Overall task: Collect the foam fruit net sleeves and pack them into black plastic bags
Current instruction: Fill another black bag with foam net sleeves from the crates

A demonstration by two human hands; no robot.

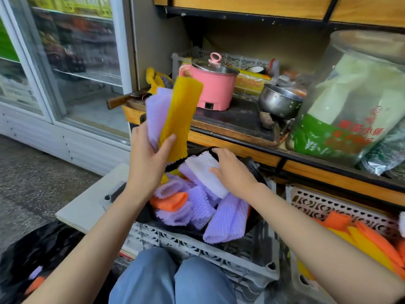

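task partly done: black plastic bag (39, 255) at lower left already holds a few purple and orange pieces, but a heap of purple sleeves (197, 209) sits in the grey crate (197, 244), and orange and yellow ones (372, 238) lie in the white crate (328, 207) to the right; judged well short of finished. left grip (151, 159) closed round a yellow sleeve (182, 110) and a purple sleeve (156, 110), held upright above the crate. right grip (230, 170) pinches a pale sleeve (203, 167) atop the heap, fingers curled over its far edge, thumb on its face.

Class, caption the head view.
Left hand grips yellow and purple sleeves; right hand grasps a white sleeve in the crate.
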